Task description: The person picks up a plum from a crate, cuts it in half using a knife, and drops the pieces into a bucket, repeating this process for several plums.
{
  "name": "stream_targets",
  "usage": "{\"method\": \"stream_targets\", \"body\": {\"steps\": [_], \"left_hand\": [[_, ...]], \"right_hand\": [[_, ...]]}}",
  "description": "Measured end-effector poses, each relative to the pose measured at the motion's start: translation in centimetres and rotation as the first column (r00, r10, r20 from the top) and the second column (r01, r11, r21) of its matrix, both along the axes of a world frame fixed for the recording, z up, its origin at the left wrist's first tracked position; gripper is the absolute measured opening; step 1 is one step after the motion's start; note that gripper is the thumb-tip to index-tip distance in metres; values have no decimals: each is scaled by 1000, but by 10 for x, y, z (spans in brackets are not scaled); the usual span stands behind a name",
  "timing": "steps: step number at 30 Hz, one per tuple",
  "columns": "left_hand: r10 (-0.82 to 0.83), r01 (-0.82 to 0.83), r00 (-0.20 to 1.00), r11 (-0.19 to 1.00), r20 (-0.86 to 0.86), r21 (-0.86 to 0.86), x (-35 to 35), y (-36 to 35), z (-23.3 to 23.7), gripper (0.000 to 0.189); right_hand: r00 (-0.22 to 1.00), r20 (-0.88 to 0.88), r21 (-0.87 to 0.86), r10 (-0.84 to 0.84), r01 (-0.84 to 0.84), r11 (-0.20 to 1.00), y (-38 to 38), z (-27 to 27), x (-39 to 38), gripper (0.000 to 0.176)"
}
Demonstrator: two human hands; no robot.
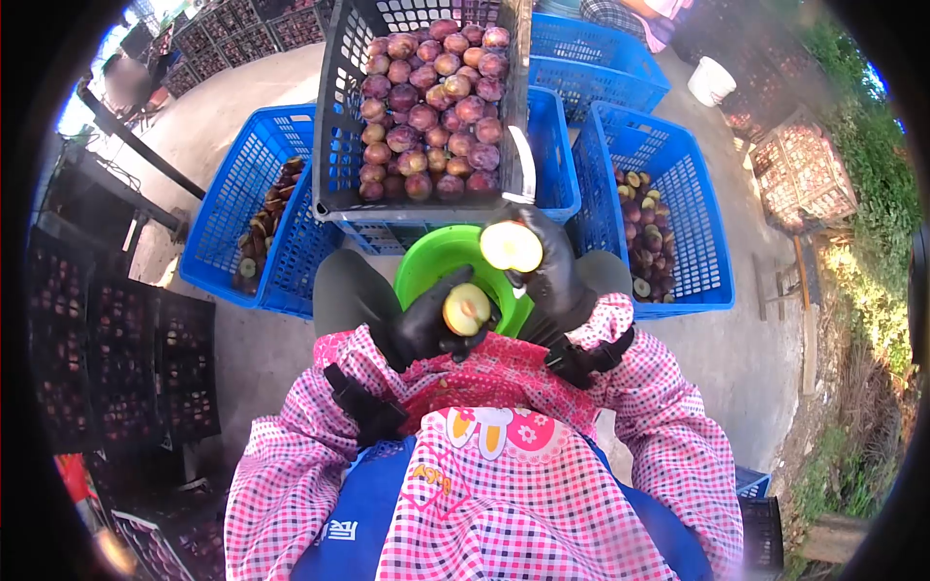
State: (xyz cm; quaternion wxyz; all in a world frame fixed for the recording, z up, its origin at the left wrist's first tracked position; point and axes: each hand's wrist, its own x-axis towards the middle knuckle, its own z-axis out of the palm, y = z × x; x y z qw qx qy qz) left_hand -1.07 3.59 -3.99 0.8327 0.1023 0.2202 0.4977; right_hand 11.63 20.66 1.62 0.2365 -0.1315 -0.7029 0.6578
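Note:
My left hand (436,324), in a black glove, is closed round a plum half (466,310) with its pale cut face up. My right hand (557,276), gloved in black too, holds another plum half (511,246), cut face showing, and a knife (521,165) whose curved blade points up and away. Both hands are over a green basin (436,247) between my knees; its inside is mostly hidden. Just beyond stands a black crate (334,136) filled with whole purple-red plums (436,116).
A blue basket (218,232) at the left and another (712,237) at the right hold plum pieces. More blue baskets (591,48) stand behind the black crate. A white bucket (711,82) is at the back right. Stacked dark crates (126,358) line the left side.

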Motion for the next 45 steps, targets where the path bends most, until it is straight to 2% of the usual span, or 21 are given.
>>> {"method": "stream_targets", "body": {"steps": [2,4,7,9,10,12,14,16,17,20,22,23,24,25,26,27,28,31,33,38,45], "left_hand": [[190,-190,982,982,9,18,-2,-2,13,65],[315,-314,942,949,116,-30,4,-1,4,64],[490,-476,846,872,209,-114,15,5,10,64],[594,-576,763,804,254,-151,28,12,23,64],[556,-554,819,830,139,-58,26,13,7,64],[627,-587,753,777,201,-226,30,12,7,63],[638,-618,758,769,134,-164,26,3,-22,59],[419,-416,829,905,371,-93,21,4,-19,58],[549,-521,836,796,2,-309,27,4,-17,61],[338,-348,936,929,-98,-126,10,-6,-3,67],[361,-508,672,860,-646,-48,-16,-13,38,73],[314,-480,385,872,-868,102,-50,-30,51,68],[610,-739,53,556,-790,380,-66,-38,39,63],[465,-613,-100,668,-880,423,-139,-101,22,62],[311,-696,-201,621,-929,359,-162,-108,66,49],[77,-501,-658,697,-749,512,-180,-108,78,45],[-97,-262,-942,809,-320,527,-193,-100,87,43],[115,-48,-937,894,-331,446,-188,-33,101,45],[270,11,-693,931,-668,364,-183,24,85,47],[-69,265,-673,907,-736,-328,-200,116,15,49],[-129,246,-688,884,-714,-397,-204,156,-45,47]], "right_hand": [[989,-107,-625,103,-147,767,6,-9,6,31],[995,-27,-535,97,-96,840,-2,-16,8,40],[998,-51,-680,42,-65,730,-9,-26,5,35],[992,120,-74,-30,39,997,-12,-26,2,28],[983,183,-398,-29,101,912,-19,-26,-6,33],[987,159,300,-18,-31,953,-22,-7,-1,50],[972,227,263,-66,4,965,-20,-19,-3,59],[872,485,305,64,-237,922,-17,-23,-1,61],[879,446,258,166,-304,917,-18,-27,-1,59],[962,245,416,117,-214,884,-15,-27,4,55],[950,283,392,-130,10,920,2,15,20,48],[917,275,409,-290,161,898,19,35,32,46],[896,136,411,-423,337,847,41,51,44,45],[783,139,653,-607,388,650,86,33,67,46],[754,82,746,-652,388,542,113,40,85,49],[677,34,777,-736,445,445,132,41,101,47],[630,46,736,-775,503,453,142,41,112,41],[642,78,565,-762,601,565,145,30,114,35],[626,207,657,-752,480,581,136,19,98,30],[690,274,566,-669,447,693,128,-3,82,25],[778,129,712,-615,359,604,137,-32,101,30]]}}
